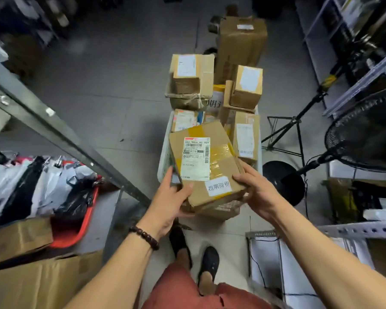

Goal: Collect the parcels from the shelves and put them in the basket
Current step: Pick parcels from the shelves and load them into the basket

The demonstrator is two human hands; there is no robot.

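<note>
Two hands grip one parcel (218, 168) above the basket's (163, 158) near end, left hand (171, 200) under its near corner, right hand (255, 189) round its right edge. Best set it flat, clear of the leaning boxes (192, 73) stacked at the basket's far end.

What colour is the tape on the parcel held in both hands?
Yellow tape on the brown parcel, seen in the head view.

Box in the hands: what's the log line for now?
left hand holds box | right hand holds box | box tilted above white basket | basket piled with parcels
</note>
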